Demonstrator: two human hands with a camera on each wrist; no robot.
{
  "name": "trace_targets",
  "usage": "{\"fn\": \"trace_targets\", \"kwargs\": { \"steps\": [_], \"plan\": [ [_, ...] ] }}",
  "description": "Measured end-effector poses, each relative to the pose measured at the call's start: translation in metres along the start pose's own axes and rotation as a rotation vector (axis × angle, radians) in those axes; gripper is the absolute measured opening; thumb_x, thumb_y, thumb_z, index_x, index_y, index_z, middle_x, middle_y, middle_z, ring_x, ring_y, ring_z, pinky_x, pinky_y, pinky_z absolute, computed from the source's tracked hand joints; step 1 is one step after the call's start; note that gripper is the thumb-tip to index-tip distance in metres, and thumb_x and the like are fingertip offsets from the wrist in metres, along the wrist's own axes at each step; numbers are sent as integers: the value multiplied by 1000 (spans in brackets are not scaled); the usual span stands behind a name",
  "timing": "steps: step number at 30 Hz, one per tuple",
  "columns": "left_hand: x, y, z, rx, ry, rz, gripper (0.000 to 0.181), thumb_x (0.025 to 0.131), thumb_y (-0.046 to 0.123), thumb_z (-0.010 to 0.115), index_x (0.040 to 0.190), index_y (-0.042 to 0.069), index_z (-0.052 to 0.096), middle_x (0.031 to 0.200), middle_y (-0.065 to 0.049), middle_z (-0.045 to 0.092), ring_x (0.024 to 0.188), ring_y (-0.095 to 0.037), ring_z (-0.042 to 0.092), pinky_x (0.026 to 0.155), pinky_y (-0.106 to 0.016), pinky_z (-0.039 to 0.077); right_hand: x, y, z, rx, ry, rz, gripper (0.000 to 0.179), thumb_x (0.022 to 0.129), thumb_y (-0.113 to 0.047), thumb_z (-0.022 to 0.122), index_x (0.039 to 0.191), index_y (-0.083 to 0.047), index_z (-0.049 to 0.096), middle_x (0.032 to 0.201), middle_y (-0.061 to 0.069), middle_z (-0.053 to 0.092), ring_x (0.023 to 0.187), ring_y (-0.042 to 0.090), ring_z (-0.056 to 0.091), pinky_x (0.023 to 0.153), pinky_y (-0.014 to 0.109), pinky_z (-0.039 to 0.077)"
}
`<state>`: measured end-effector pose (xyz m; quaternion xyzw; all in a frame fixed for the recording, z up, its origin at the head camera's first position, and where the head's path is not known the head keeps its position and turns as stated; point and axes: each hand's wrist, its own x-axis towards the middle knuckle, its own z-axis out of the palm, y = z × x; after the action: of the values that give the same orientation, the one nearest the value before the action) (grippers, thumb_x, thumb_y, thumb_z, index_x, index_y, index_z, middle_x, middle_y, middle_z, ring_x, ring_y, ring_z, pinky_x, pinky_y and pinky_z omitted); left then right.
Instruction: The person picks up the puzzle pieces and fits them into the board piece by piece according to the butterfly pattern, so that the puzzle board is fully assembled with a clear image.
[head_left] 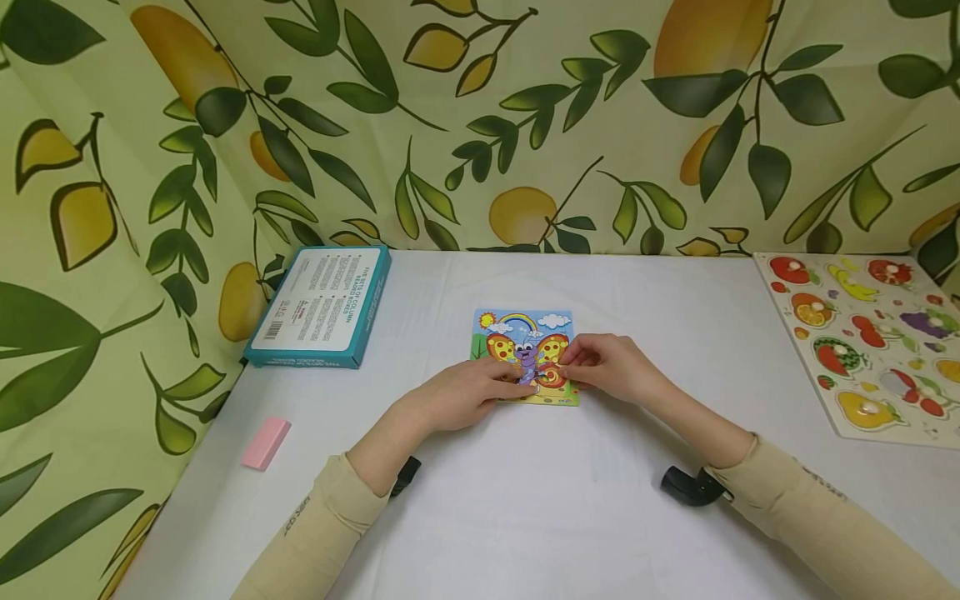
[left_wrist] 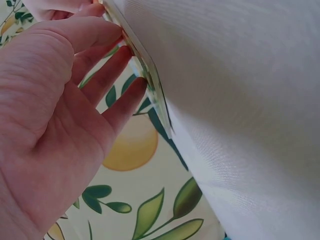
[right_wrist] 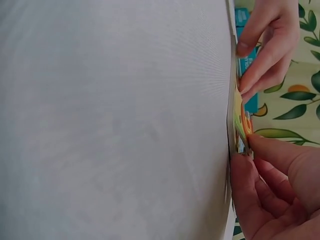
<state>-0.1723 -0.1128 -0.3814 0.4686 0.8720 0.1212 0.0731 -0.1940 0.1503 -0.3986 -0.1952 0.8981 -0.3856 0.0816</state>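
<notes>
A square butterfly jigsaw puzzle [head_left: 534, 327] lies on the white table, with a sun, rainbow and clouds printed along its top. My left hand [head_left: 461, 393] rests on its lower left part. In the left wrist view, the fingertips [left_wrist: 137, 86] of that hand touch the puzzle's face, fingers extended. At the lower right wing, my right hand [head_left: 611, 367] pinches a puzzle piece [head_left: 552, 377] with a red and orange swirl between thumb and forefinger. The right wrist view has this puzzle piece [right_wrist: 245, 125] tilted up at one edge from the board.
A teal and white box [head_left: 322, 304] lies at the back left, with a pink block [head_left: 266, 443] in front of it. On the right is a fruit peg board [head_left: 862, 350]. A leaf-print cloth [head_left: 480, 108] hangs behind the table.
</notes>
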Motion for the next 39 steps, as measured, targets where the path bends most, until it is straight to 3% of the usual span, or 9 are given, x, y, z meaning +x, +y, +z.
{"fn": "trace_targets", "kwargs": {
  "steps": [5,12,19,30,39],
  "plan": [
    [1,2,-1,14,-13,-10,40,99,8,56,136,22,60,128,-2,59,120,-18,52,104,-32,41,0,0,1,-35,10,-27,10,84,-16,78,86,-14,68,76,-7,63,72,13,56,67,26,46],
    [2,4,0,70,-83,-62,43,102,15,52,141,30,54,131,0,55,122,-18,47,104,-31,40,-1,-1,1,-61,19,-84,11,84,-14,78,84,-13,67,75,-7,62,70,12,54,65,26,45],
    [1,4,0,137,-77,-41,45,100,13,53,142,31,53,134,-1,52,122,-19,45,103,-32,40,1,-1,1,-83,18,-106,12,83,-15,79,82,-13,67,73,-8,61,69,11,53,64,26,44],
    [2,4,1,139,-87,-43,45,101,13,53,142,31,53,135,-1,51,123,-20,44,104,-33,40,13,0,0,-55,-24,13,18,84,-21,78,88,-11,65,74,-1,55,71,16,49,65,29,39],
    [2,3,3,140,-82,-42,44,100,14,54,140,32,55,134,-1,52,123,-19,44,103,-32,40,19,3,0,-49,-62,48,20,84,-25,78,89,-11,64,73,-1,53,70,17,46,65,31,36]
  ]
}}
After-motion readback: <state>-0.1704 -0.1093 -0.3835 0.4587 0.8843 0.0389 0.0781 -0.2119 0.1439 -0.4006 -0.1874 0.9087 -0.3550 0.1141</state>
